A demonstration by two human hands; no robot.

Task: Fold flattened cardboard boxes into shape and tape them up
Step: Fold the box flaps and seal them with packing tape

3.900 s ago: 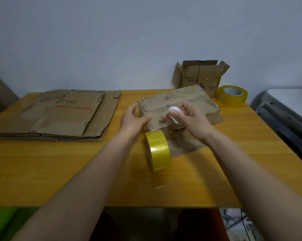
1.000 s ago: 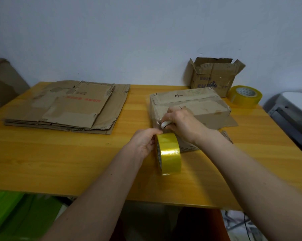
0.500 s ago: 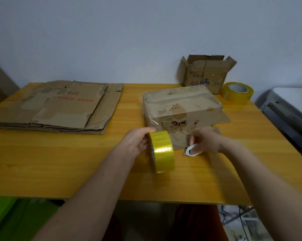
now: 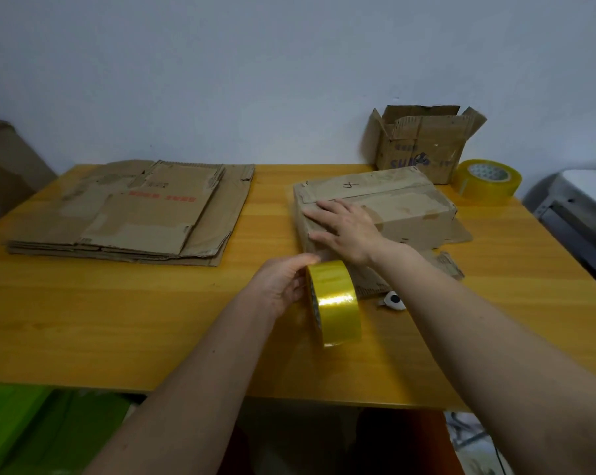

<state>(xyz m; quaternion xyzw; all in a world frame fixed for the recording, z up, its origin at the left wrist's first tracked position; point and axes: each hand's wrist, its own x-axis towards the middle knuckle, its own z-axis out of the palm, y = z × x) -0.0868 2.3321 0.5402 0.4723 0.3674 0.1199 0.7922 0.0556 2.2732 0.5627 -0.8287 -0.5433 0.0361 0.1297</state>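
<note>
A closed cardboard box [image 4: 402,204] lies on the yellow wooden table [image 4: 118,320], right of the middle. My right hand [image 4: 344,228] lies flat on the box's near-left top corner with straight fingers. A roll of yellow tape [image 4: 336,301] stands on edge just in front of the box. My left hand [image 4: 283,282] grips that roll from its left side, thumb on top. A small white cutter [image 4: 392,299] lies on the table right of the roll, partly behind my right forearm.
A stack of flattened cardboard boxes [image 4: 135,210] covers the table's left rear. An open small box [image 4: 423,142] stands against the wall at the back right, with a second tape roll [image 4: 486,180] beside it. A grey unit [image 4: 577,207] stands off the table's right edge.
My right hand has let go of the white cutter, which now lies on the table, and moved up onto the box top. My left hand keeps hold of the tape roll.
</note>
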